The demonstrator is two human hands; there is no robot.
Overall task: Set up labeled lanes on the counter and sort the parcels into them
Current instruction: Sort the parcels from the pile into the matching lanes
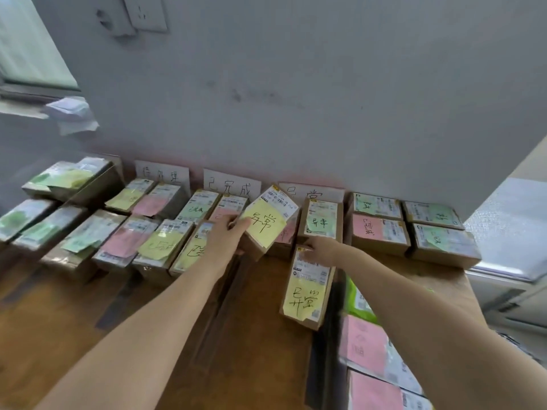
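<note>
My left hand (229, 233) grips a cardboard parcel with a yellow note (268, 221), tilted up off the wooden counter (254, 321) in front of the back row. My right hand (321, 250) rests on the far end of another parcel with a yellow note (307, 288), which lies flat on the counter; its grip is unclear. Three white lane labels (232, 182) lean against the wall behind the rows. Many parcels with green, pink and yellow notes (154, 241) lie in rows to the left.
Several more parcels (381, 232) sit at the right near the counter's edge. Parcels with pink notes (367, 347) and a green bag (356, 300) lie near right. A wall with a socket (145, 11) stands behind; a window (32, 48) is at far left.
</note>
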